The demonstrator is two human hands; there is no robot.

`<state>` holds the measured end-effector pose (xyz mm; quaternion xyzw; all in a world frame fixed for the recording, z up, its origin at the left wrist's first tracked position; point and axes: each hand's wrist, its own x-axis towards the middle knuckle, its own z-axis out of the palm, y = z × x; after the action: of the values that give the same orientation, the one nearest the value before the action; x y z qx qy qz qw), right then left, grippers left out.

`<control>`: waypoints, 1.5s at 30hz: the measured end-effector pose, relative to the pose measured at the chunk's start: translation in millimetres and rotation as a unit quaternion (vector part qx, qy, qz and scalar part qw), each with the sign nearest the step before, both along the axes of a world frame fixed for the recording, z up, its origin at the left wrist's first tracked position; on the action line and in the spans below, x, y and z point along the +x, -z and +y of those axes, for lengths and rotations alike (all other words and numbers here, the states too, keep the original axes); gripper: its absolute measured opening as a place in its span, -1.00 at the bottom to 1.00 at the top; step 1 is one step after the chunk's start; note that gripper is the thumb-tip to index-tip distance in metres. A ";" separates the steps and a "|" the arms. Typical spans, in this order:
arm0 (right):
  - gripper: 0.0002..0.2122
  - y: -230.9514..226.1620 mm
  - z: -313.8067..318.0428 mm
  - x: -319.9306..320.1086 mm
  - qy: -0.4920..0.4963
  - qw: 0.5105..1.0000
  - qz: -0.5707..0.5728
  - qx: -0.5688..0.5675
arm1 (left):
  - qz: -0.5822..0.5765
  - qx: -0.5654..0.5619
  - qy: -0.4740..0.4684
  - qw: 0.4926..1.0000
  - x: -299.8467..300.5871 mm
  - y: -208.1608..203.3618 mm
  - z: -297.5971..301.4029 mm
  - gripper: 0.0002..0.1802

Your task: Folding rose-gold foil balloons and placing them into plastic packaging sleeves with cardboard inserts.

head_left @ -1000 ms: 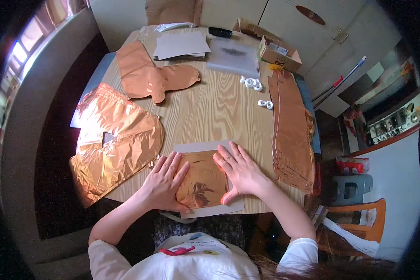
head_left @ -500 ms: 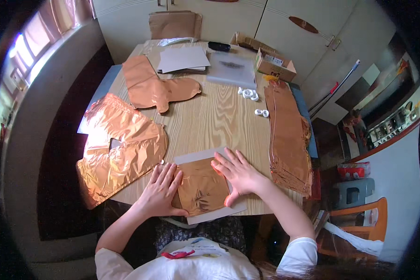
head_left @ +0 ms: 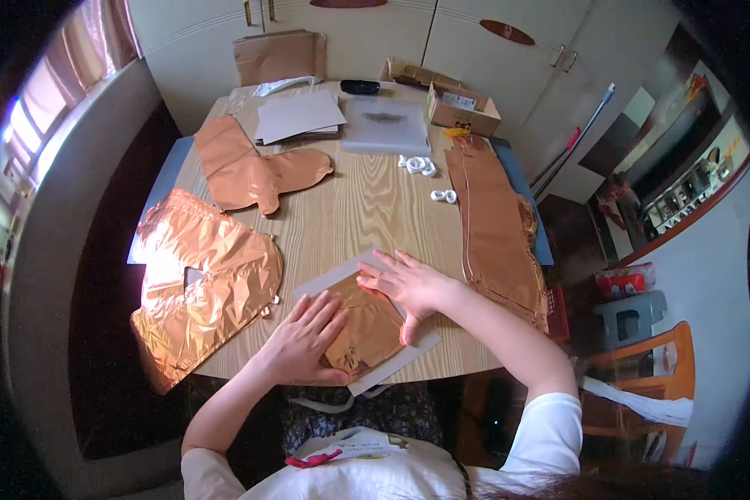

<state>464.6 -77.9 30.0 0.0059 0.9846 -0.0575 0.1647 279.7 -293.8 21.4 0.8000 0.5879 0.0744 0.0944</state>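
Observation:
A folded piece of shiny copper foil lies on a pale grey card at the near edge of the wooden table. My left hand lies flat on the foil's left side, fingers spread. My right hand presses flat on its upper right part, thumb pointing down along the card. Neither hand grips anything.
A large crumpled copper foil balloon lies at the left, another foil shape behind it. A stack of foil pieces runs along the right edge. Small white tape rolls, grey sheets, a plastic bag and a cardboard box sit at the back.
The view has tilted, so the table appears turned. Both hands have stayed flat on the foil, sliding slightly over it; the foil looks more flattened on the card.

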 end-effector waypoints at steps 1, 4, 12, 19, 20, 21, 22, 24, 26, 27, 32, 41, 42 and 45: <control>0.31 -0.4 -0.1 -0.8 -0.002 1.000 -0.003 0.001 | -0.013 -0.005 0.033 0.999 -0.6 -1.4 7.4 0.18; 0.33 -1.6 -0.6 -2.1 -0.006 1.000 0.000 -0.003 | 0.009 0.045 0.089 0.995 -6.7 9.0 31.0 0.09; 0.40 7.3 8.7 2.5 -0.004 0.996 0.055 -0.070 | 0.038 0.065 0.105 0.992 -6.6 10.4 46.4 0.02; 0.42 9.9 10.5 1.5 -0.003 0.995 0.064 -0.076 | 0.032 0.079 0.115 0.990 -8.6 14.9 52.2 0.03; 0.41 10.2 10.7 1.6 -0.001 0.995 0.064 -0.077 | 0.032 0.080 0.116 0.990 -8.6 14.1 52.5 0.03; 0.41 10.9 10.2 1.7 0.001 0.995 0.063 -0.080 | 0.032 0.082 0.116 0.989 -8.2 13.7 52.3 0.04; 0.41 11.3 10.1 1.7 0.003 0.995 0.061 -0.082 | 0.032 0.084 0.117 0.989 -7.6 13.0 52.4 0.04; 0.40 11.0 9.6 1.9 0.007 0.996 0.057 -0.070 | 0.032 0.087 0.118 0.989 -7.5 12.6 52.1 0.05; 0.40 10.1 8.2 1.7 0.012 0.997 0.051 -0.054 | 0.033 0.088 0.117 0.989 -7.5 12.6 51.4 0.08; 0.40 9.0 6.9 1.5 0.015 0.998 0.045 -0.045 | 0.037 0.084 0.117 0.989 -7.1 12.0 51.2 0.11; 0.40 -1.0 -1.8 -1.4 0.028 0.998 -0.002 0.056 | 0.045 0.050 0.117 0.991 -7.1 7.3 50.5 0.30; 0.44 2.2 2.1 -1.5 0.050 0.997 -0.043 0.041 | 0.100 0.008 0.103 0.990 -2.5 1.2 45.0 0.40; 0.44 1.6 1.5 -2.7 0.050 0.997 -0.045 0.040 | 0.098 0.000 0.102 0.990 -2.2 1.3 44.1 0.40; 0.44 2.9 0.2 -4.3 0.047 0.997 -0.044 0.046 | 0.076 -0.011 0.103 0.992 -1.4 4.3 42.8 0.42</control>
<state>460.2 -77.6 27.1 0.0619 0.9767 -0.0191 0.2045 278.4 -250.9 17.1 0.8585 0.5087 -0.0030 0.0653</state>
